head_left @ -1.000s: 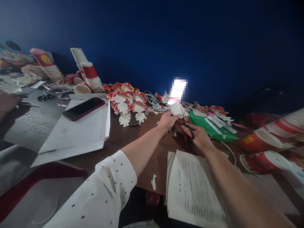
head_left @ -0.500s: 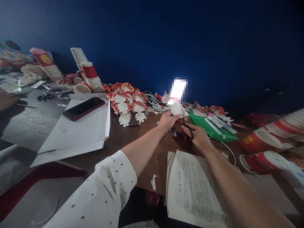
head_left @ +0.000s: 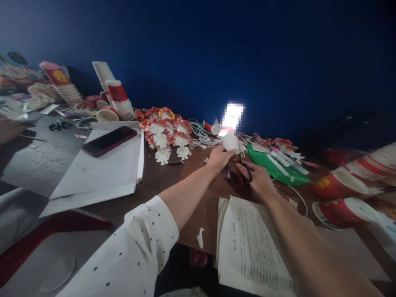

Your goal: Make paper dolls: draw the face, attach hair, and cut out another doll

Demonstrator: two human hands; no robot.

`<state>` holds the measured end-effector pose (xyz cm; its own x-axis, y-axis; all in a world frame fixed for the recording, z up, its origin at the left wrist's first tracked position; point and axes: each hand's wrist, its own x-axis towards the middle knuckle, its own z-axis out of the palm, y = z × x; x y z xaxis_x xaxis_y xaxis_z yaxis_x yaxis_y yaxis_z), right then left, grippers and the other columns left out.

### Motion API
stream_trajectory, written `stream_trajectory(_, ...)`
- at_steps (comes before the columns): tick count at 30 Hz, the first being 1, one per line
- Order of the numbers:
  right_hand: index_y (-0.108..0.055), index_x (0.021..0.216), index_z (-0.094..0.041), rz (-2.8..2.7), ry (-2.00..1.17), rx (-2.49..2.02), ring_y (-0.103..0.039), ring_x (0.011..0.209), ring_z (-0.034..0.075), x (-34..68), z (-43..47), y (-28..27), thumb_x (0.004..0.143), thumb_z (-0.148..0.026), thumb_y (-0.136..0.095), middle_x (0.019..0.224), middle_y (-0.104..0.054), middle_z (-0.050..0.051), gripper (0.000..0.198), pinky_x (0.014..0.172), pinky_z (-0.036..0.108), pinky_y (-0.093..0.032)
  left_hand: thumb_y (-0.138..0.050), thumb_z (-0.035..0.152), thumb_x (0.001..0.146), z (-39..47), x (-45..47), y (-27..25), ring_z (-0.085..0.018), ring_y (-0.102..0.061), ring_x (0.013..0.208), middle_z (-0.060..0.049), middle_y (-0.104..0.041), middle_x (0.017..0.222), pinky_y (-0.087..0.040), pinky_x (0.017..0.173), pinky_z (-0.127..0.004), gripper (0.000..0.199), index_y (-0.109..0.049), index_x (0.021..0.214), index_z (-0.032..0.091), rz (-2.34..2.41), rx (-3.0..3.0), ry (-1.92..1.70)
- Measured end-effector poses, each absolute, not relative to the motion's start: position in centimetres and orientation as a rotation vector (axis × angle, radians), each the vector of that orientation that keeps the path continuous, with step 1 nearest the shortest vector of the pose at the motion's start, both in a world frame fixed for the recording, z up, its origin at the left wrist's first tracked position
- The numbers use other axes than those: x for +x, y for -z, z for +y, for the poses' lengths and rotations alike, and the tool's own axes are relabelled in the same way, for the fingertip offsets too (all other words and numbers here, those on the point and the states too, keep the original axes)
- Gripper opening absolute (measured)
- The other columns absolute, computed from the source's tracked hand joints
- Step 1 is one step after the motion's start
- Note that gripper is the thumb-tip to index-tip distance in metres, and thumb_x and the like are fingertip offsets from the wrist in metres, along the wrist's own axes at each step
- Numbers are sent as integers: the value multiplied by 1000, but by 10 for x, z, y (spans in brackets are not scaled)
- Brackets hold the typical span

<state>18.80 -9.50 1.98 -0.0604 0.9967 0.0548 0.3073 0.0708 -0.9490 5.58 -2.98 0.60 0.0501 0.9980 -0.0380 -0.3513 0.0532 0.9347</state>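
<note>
My left hand (head_left: 220, 158) pinches a white paper piece (head_left: 231, 142) over the brown table. Dark-handled scissors (head_left: 246, 171) are gripped in my right hand (head_left: 256, 177), with the blades up against the paper's lower edge. How far the blades are apart is too small to tell. Behind the paper glows a blurred bright screen (head_left: 232, 117). To the left of my hands lies a cluster of white paper figures (head_left: 161, 138) with red, ruffled tops. Below my right hand is an open printed booklet (head_left: 250, 243).
A phone (head_left: 109, 141) lies on a white flat box (head_left: 93, 173) at left. Stacked paper cups (head_left: 119, 101) stand behind it; more red cups (head_left: 340, 183) lie at right. Markers (head_left: 287, 159) rest on a green pouch (head_left: 262, 163). Another person's hand (head_left: 9, 130) shows at far left.
The white paper has turned slightly in my left hand, which has shifted a little. My right hand and the scissors stay almost in place.
</note>
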Motion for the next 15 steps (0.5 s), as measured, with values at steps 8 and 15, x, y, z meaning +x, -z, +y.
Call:
stream_trajectory(8, -73, 108, -13, -1513, -1028, -1348, -46, 53, 12, 190, -93, -16, 77, -58, -69, 60, -55, -1, 55, 49, 26, -36, -69, 20, 75, -32, 55, -8, -15, -63, 72, -4, -69, 74, -50, 77, -27, 7, -69, 76, 13, 981, 984, -1290)
stream_trajectory(15, -73, 100, -15, -1463, -1047, -1351, -44, 51, 11, 186, -96, -20, 76, -59, -69, 58, -54, -2, 50, 47, 25, -35, -69, 20, 74, -31, 51, -12, -11, -55, 60, -1, -64, 65, -44, 65, -23, 9, -66, 70, 13, 956, 972, -1248)
